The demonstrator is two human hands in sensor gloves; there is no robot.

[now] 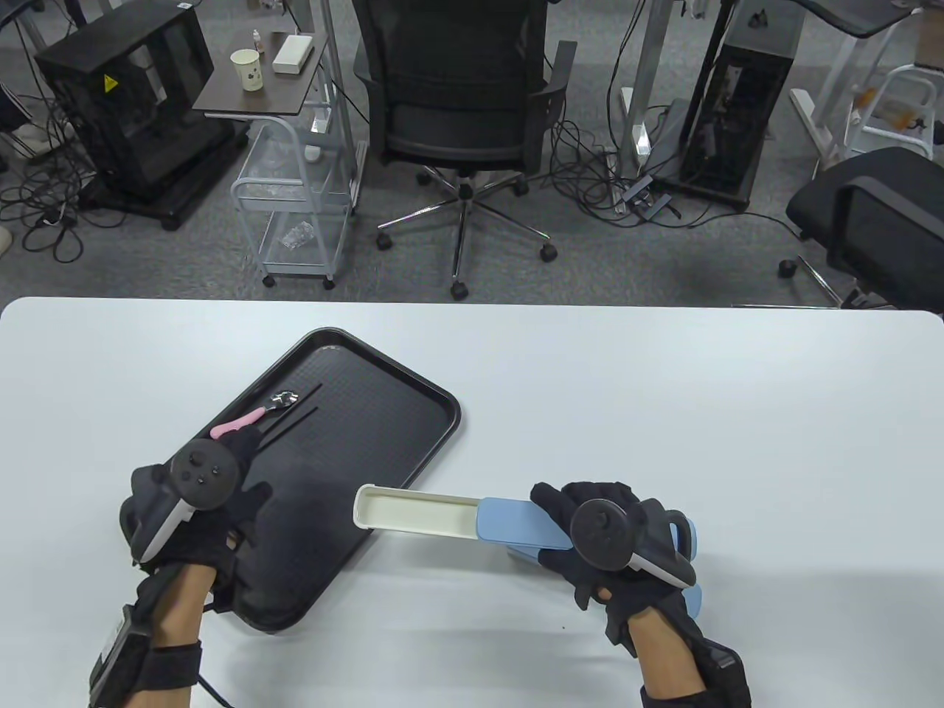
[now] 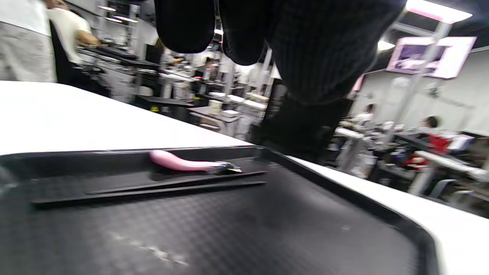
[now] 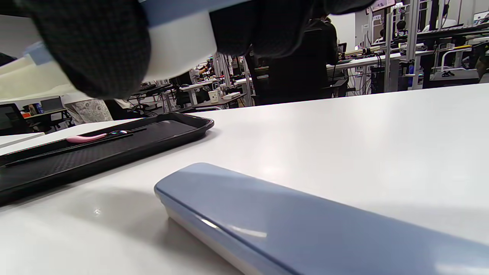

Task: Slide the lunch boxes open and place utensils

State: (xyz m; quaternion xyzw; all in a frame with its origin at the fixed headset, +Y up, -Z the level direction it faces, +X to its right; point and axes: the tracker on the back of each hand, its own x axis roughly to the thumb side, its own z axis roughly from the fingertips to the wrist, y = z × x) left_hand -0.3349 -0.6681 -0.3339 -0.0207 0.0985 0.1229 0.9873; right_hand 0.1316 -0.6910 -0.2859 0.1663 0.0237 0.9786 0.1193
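A black tray [image 1: 383, 442] lies at the left and carries a pink-handled spoon [image 1: 251, 419] and a pair of black chopsticks [image 1: 295, 420]. My left hand [image 1: 237, 448] hovers over the tray just short of the spoon's handle and holds nothing. In the left wrist view its fingers [image 2: 244, 30] hang above the spoon [image 2: 179, 163] and chopsticks [image 2: 153, 189]. My right hand [image 1: 568, 516] grips a lunch box above the table. Its blue lid [image 1: 516, 525] is slid back and its cream inside [image 1: 417, 510] is bare. A second, closed blue box [image 3: 305, 229] lies on the table under that hand.
The white table [image 1: 664, 413] stretches to the right and behind the tray. Beyond its far edge stand a black office chair [image 1: 461, 96], a small cart [image 1: 295, 199] and cables on the floor. People at desks show in the wrist views' background.
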